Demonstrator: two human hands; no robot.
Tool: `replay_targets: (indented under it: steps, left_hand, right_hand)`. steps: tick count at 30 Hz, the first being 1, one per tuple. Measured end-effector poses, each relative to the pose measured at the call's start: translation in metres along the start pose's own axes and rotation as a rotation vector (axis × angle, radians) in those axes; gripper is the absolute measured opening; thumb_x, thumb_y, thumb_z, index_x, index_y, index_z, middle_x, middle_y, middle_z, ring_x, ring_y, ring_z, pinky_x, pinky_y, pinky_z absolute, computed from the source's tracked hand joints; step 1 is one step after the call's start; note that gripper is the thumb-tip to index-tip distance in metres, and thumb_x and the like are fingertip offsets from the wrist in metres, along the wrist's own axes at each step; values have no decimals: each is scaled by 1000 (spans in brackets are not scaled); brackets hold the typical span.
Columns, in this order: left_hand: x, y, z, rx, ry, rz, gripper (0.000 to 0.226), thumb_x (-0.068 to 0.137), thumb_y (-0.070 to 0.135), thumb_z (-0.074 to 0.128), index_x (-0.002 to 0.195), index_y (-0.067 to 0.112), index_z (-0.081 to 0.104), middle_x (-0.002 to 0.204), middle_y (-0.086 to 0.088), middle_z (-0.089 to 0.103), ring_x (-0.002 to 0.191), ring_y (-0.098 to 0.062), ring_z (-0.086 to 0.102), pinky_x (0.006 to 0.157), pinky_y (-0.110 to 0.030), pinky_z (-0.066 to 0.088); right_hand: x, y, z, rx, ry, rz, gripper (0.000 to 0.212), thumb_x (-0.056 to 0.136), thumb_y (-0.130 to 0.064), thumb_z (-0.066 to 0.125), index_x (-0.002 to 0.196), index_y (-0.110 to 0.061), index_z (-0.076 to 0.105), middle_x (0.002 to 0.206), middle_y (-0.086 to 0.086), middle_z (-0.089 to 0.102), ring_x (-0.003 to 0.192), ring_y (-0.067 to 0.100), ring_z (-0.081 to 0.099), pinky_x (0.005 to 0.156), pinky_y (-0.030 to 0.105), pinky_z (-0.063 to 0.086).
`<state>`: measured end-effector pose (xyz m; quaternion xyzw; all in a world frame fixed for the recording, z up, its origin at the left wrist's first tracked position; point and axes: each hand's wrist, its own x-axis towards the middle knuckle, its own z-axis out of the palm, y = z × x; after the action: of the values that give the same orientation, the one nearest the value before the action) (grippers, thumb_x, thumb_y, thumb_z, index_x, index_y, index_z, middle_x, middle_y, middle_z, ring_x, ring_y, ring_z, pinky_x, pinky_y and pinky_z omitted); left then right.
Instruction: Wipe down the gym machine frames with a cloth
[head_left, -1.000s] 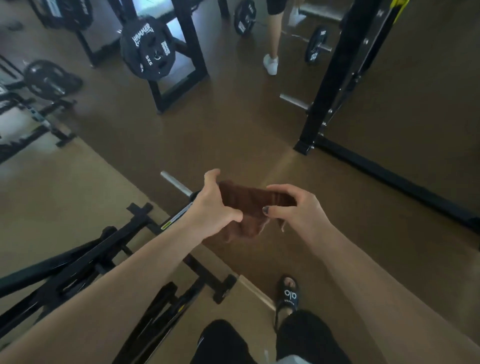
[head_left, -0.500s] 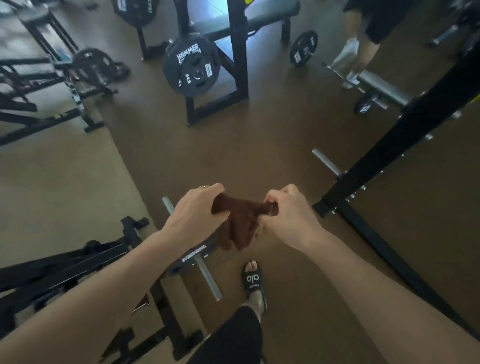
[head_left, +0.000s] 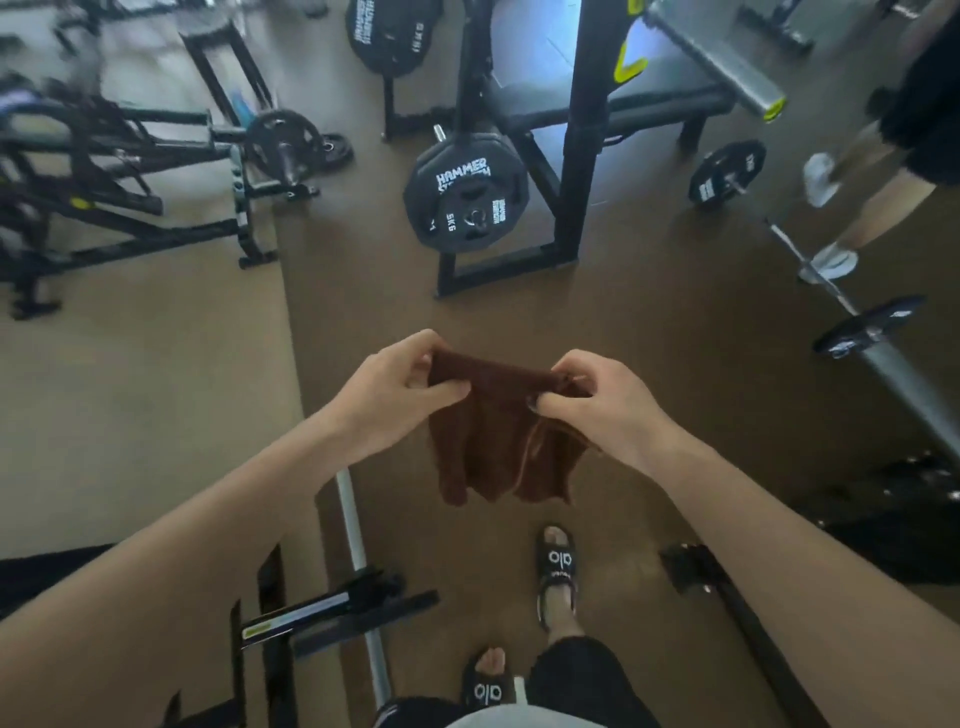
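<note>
You stand on the gym floor with a brown cloth (head_left: 493, 441) stretched between your hands at about waist height, clear of every machine. Your left hand (head_left: 395, 395) pinches one top corner between thumb and fingers; your right hand (head_left: 608, 405) pinches the other, and the rest of the cloth hangs loose below, its lower edge above your sandal (head_left: 557, 571). No frame is being wiped yet; this looks like the unfolding or refolding step before contact. The risks lie at your feet and ahead. A steel bar (head_left: 358, 545) runs along the floor just beside your left foot, and a loaded barbell (head_left: 852, 322) lies to your right, so a step taken while you watch the cloth could catch either one. A two-corner pinch is light: let one side slip and the cloth swings down onto the floor and picks up grit that then scratches or smears the black rack (head_left: 576, 156) ahead. Another person's legs (head_left: 883, 197) stand near that barbell, so moving right could crowd them.
</note>
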<state>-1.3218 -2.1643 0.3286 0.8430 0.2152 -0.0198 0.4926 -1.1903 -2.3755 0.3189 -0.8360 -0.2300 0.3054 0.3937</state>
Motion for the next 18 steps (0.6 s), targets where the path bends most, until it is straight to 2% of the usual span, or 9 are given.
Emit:
replay_targets:
  steps: [2, 5, 7, 9, 10, 11, 14, 18]
  left_hand:
    - [39, 4, -10, -61, 66, -39, 16, 92, 25, 75, 97, 17, 62, 89, -1, 76, 90, -24, 72, 89, -41, 56]
    - [94, 10, -23, -192, 166, -110, 19, 92, 18, 74, 102, 7, 62, 82, 2, 72, 78, -14, 67, 74, -28, 52]
    - [125, 8, -36, -224, 226, -166, 17, 93, 23, 73, 101, 12, 63, 83, 3, 72, 81, -16, 68, 76, -36, 55]
    - [154, 3, -54, -279, 282, -212, 17, 93, 26, 73, 100, 14, 63, 90, -4, 74, 92, -26, 72, 85, -50, 59]
    - [167, -1, -63, -319, 311, -239, 17, 94, 27, 72, 101, 15, 63, 94, -7, 75, 95, -30, 73, 86, -53, 59]
    - [180, -6, -73, -358, 337, -257, 17, 94, 28, 72, 101, 15, 63, 96, -9, 75, 96, -32, 73, 85, -52, 60]
    - [218, -24, -104, -468, 417, -297, 12, 96, 24, 70, 101, 16, 63, 98, -10, 75, 99, -32, 72, 77, -37, 59]
    - [280, -66, -160, -527, 513, -406, 24, 97, 22, 68, 112, 4, 63, 111, -18, 73, 101, -27, 72, 84, -35, 57]
  right_hand:
    - [47, -5, -16, 76, -13, -15, 13, 87, -35, 79, 90, -27, 69, 85, -10, 75, 85, 11, 72, 76, 32, 54]
    - [118, -17, -34, 181, -76, -17, 15, 87, -33, 81, 95, -25, 71, 90, -7, 78, 91, 17, 74, 84, 35, 56]
    - [160, -28, -42, 223, -127, -16, 17, 85, -33, 83, 96, -24, 72, 93, -4, 78, 93, 20, 74, 90, 40, 57]
    - [203, -46, -46, 272, -180, -7, 20, 83, -33, 84, 98, -23, 73, 96, -2, 79, 95, 20, 75, 91, 41, 57]
    - [224, -56, -46, 285, -204, 3, 22, 83, -32, 85, 99, -22, 74, 97, -2, 79, 96, 20, 75, 89, 39, 57]
    - [244, -67, -44, 288, -227, 8, 24, 82, -32, 85, 101, -22, 74, 98, -1, 78, 97, 20, 75, 88, 37, 57]
    - [309, -100, -33, 257, -331, 11, 27, 83, -28, 85, 105, -18, 73, 100, 1, 78, 98, 19, 74, 92, 37, 56]
    - [403, -148, 1, 200, -473, 18, 34, 81, -18, 86, 111, -13, 70, 105, 7, 78, 105, 27, 73, 101, 45, 53]
